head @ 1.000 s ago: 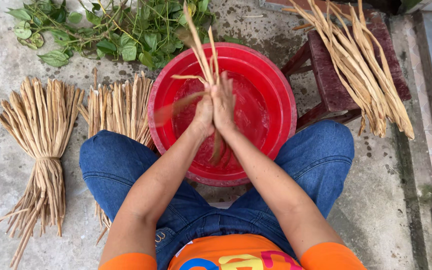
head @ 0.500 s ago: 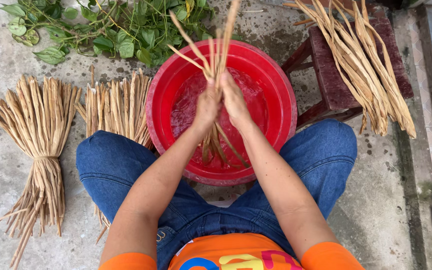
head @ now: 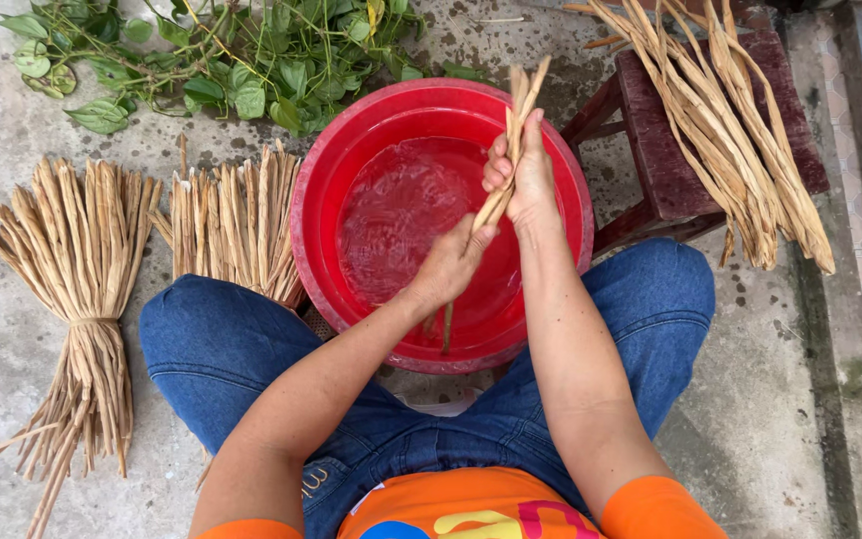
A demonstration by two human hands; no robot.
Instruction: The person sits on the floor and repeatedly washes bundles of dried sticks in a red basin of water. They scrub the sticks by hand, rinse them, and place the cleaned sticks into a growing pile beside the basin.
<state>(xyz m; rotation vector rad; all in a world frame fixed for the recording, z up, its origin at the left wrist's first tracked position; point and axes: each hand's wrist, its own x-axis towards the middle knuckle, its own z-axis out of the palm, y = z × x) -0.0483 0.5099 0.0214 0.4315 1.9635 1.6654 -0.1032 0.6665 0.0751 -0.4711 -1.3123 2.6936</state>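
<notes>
A red plastic basin [head: 351,150] holding water sits on the ground between my knees. Over it I hold a small bunch of tan dried plant strips [head: 518,100], tilted, its lower end reaching down toward the water. My right hand [head: 523,180] is closed around the upper part of the bunch. My left hand [head: 448,265] grips the same bunch lower down, just above the water.
A tied bundle of dried strips [head: 77,289] lies on the concrete at left, a second bundle [head: 231,220] beside the basin. More strips [head: 730,120] rest on a dark red wooden stool [head: 670,150] at right. Green leafy vines [head: 231,50] lie beyond the basin.
The bunch has shifted right and tilted, its loose ends now gathered together. My hands, pressed together around it before, have separated, right hand high and left hand low.
</notes>
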